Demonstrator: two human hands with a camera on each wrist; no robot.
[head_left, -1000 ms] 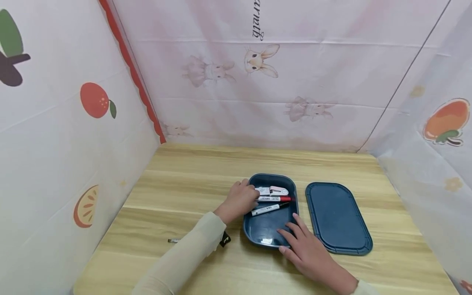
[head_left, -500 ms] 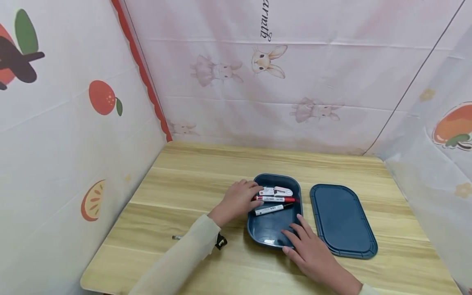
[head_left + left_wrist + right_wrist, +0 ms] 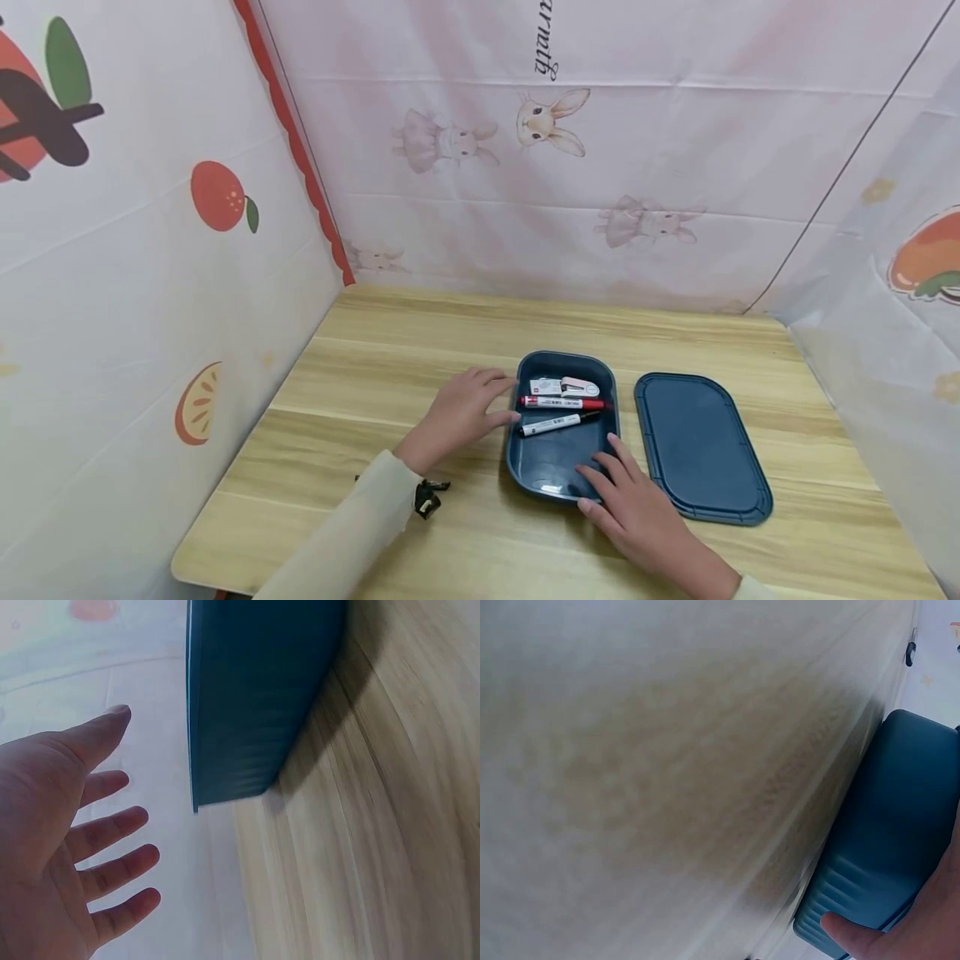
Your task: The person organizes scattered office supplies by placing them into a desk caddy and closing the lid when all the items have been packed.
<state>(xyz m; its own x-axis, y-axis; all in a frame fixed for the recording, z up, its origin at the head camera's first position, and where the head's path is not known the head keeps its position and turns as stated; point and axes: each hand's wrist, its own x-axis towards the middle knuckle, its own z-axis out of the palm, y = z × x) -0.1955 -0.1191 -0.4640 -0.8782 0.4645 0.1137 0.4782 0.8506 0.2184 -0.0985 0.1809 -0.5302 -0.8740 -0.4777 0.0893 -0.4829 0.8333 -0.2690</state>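
A dark blue open box (image 3: 551,467) stands on the table. Inside it lie a red marker (image 3: 558,402), a black-capped marker (image 3: 555,424) and a small white item with a pink, rounded end (image 3: 577,387), its kind unclear. My left hand (image 3: 461,412) is just left of the box, fingers spread and holding nothing; the left wrist view shows its fingers (image 3: 112,825) apart from the box wall. My right hand (image 3: 637,508) grips the near right corner of the box, fingers over the rim, with its thumb (image 3: 847,930) against the outer wall.
Right of the box lies its flat blue lid (image 3: 705,446). A small black object (image 3: 426,500), partly hidden by the left sleeve (image 3: 367,508), lies on the wooden table (image 3: 420,333). Printed cloth walls (image 3: 465,225) stand at the back and both sides.
My left hand has let go inside the box and drawn back leftward past its rim, uncovering the markers' left ends. My right hand has stayed at the box's corner. The head view has shifted slightly.
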